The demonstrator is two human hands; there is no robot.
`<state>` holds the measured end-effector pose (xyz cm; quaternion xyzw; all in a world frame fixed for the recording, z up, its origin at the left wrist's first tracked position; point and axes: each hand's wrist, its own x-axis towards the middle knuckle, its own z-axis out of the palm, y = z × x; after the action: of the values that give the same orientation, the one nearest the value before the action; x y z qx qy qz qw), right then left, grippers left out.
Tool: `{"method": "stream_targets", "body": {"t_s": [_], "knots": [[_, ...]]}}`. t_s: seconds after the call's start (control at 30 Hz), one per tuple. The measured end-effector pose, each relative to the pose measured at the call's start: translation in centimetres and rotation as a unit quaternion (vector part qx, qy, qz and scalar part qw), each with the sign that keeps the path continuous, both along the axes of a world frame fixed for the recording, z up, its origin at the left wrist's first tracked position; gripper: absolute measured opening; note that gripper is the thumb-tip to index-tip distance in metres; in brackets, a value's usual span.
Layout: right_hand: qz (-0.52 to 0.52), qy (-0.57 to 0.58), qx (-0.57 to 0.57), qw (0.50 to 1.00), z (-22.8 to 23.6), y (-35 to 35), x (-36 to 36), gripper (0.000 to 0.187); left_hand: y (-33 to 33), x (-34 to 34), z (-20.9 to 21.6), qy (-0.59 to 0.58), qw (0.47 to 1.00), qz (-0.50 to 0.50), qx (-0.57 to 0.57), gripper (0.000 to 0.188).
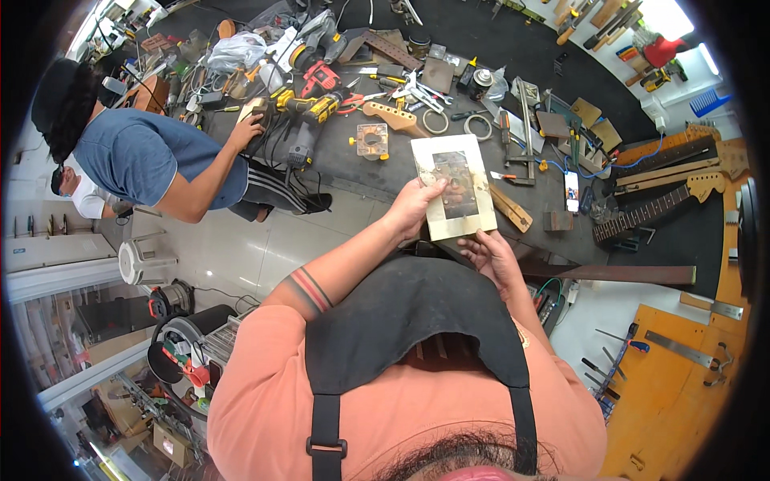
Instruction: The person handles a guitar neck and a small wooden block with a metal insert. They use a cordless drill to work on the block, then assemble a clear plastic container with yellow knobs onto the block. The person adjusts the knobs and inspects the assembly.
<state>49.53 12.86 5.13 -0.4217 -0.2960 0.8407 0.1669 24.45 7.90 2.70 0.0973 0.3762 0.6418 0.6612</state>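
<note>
I hold a cream rectangular board [434, 205] with a dark rectangular window in its middle, tilted above the bench edge. My left hand [412, 210] is closed on its left side, thumb on the front face and the other fingers hidden behind. At the lower right corner, my right hand [496, 255] pinches the board's edge with bent fingers. Beyond the board lies a guitar neck [395, 117] with a pale headstock. A small clear plate with yellow knobs [371, 141] sits left of the board.
The dark workbench [345, 172] carries drills [321, 107], pliers [429, 94], tape rings [478, 127], a metal clamp frame [523, 160] and a phone [571, 192]. Another guitar neck [654, 215] lies at the right. A person in a blue shirt [140, 152] works at the left.
</note>
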Motion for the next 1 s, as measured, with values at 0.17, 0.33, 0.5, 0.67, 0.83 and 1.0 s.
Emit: {"method": "stream_targets", "body": {"t_s": [0.17, 0.33, 0.5, 0.67, 0.83, 1.0], "knots": [[0.03, 0.037, 0.04, 0.998, -2.2, 4.2, -4.8, 0.049, 3.1, -2.1, -1.7, -0.012, 1.0, 0.021, 0.02, 0.042], [0.032, 0.054, 0.078, 0.995, -3.3, 11.1, -10.1, 0.047, 7.8, -5.9, -0.7, 0.071, 0.996, 0.049, 0.006, 0.048], [0.028, 0.037, 0.099, 0.994, -4.2, 18.5, -11.8, 0.046, 7.9, -9.2, 0.5, 0.213, 0.974, 0.058, -0.047, 0.074], [-0.051, 0.038, 0.119, 0.991, -5.3, 22.4, -7.6, 0.043, 3.7, -10.0, -1.0, 0.17, 0.98, 0.037, -0.099, 0.068], [-0.156, 0.025, 0.095, 0.983, -9.4, 26.7, -2.2, 0.04, 2.1, -9.4, -2.0, 0.172, 0.974, 0.019, -0.15, 0.06], [-0.237, 0.007, 0.097, 0.967, -12.6, 31.8, 0.6, 0.025, 3.5, -9.3, -2.5, 0.199, 0.967, -0.011, -0.159, 0.051]]}}
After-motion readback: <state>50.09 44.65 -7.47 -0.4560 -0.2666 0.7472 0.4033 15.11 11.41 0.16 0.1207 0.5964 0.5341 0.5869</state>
